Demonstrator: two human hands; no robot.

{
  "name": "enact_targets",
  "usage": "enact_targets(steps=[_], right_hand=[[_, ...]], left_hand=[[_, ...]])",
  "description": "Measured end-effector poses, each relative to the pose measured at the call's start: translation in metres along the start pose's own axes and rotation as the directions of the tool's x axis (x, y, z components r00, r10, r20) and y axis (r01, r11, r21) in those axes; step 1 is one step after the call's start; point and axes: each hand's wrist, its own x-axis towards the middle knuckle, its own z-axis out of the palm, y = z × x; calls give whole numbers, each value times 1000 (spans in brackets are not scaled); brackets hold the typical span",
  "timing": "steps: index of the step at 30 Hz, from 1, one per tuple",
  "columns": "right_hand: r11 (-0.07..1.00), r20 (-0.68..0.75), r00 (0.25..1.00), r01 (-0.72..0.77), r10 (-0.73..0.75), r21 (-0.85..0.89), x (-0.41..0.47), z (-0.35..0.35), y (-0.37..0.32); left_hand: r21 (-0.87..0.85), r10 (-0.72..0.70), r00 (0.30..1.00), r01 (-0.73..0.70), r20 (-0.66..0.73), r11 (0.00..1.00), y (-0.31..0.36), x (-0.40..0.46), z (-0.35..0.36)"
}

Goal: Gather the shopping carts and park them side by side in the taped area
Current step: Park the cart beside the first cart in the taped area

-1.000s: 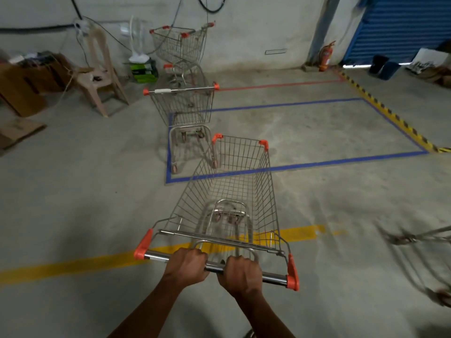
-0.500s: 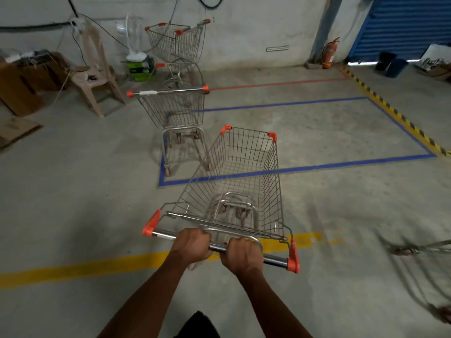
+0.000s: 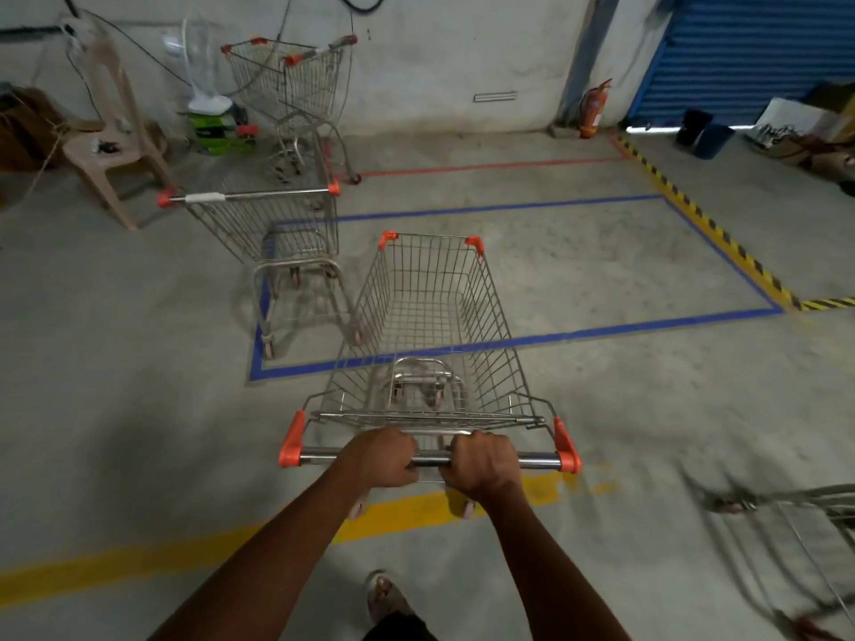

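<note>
Shopping cart stands on the concrete floor with its basket nose over the near blue tape line of the taped area, and both hands, left and right, are closed around its handle bar. Just beside it to the left, a second cart sits at the taped rectangle's near left corner. A third cart stands by the far wall.

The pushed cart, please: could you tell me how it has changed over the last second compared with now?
The pushed cart has rolled forward: its front now reaches over the blue tape, near the parked cart, and its handle has passed the yellow line. A foot has come into view. Unchanged: the left hand and the right hand stay closed on the handle bar; the parked cart and the far cart have not moved.
</note>
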Motion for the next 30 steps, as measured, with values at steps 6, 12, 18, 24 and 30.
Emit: enact_targets(steps=[6, 12, 18, 24, 30], right_hand=[[994, 38, 994, 100, -98, -51, 81, -16, 53], [992, 71, 994, 93, -87, -87, 166, -30, 95], [991, 55, 997, 57, -51, -119, 256, -35, 133], [991, 50, 997, 56, -51, -119, 360, -47, 172], [990, 66, 992, 117, -111, -85, 454, -63, 204]], left_hand=[[-124, 40, 999, -36, 28, 992, -56, 60, -45], [-181, -98, 990, 80, -97, 980, -75, 128, -76], [-181, -141, 982, 117, -126, 976, -96, 202, -114], [-158, -201, 962, 173, -183, 972, -132, 288, -157], [-171, -267, 946, 237, -184, 956, -165, 358, -207]])
